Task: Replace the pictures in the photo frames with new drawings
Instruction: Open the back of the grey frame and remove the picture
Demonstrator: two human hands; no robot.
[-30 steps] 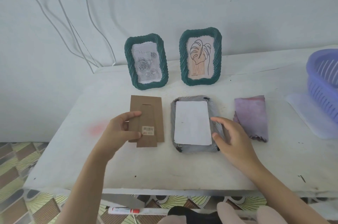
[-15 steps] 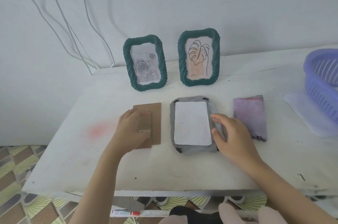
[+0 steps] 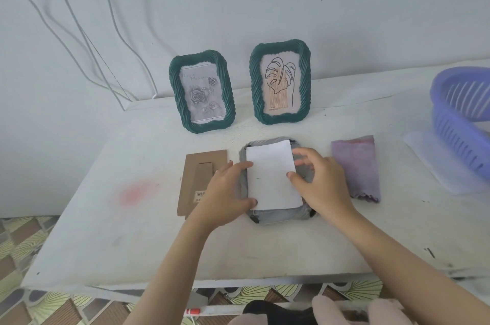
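Note:
A grey photo frame (image 3: 278, 216) lies face down in the middle of the white table (image 3: 148, 240). A blank white sheet of paper (image 3: 270, 179) rests on its back. My left hand (image 3: 225, 192) spans the sheet's left edge, forefinger near the top and thumb near the bottom corner. My right hand (image 3: 320, 184) lies over the frame's right side, its thumb tip touching the sheet's right edge. The brown cardboard backing (image 3: 198, 173) lies flat to the left, partly under my left hand. Two green frames stand at the back, one with a rose picture (image 3: 201, 94), one with a leaf drawing (image 3: 279, 83).
A folded purple cloth (image 3: 356, 165) lies just right of the grey frame. A purple plastic basket (image 3: 464, 118) sits on a white sheet (image 3: 437, 163) at the far right. Cables (image 3: 87, 41) hang down the wall at the back left. The table's front edge is near my forearms.
My left hand has left the cardboard backing lying on the table and moved right to the paper's left edge. My right hand has shifted so that its thumb rests on the paper.

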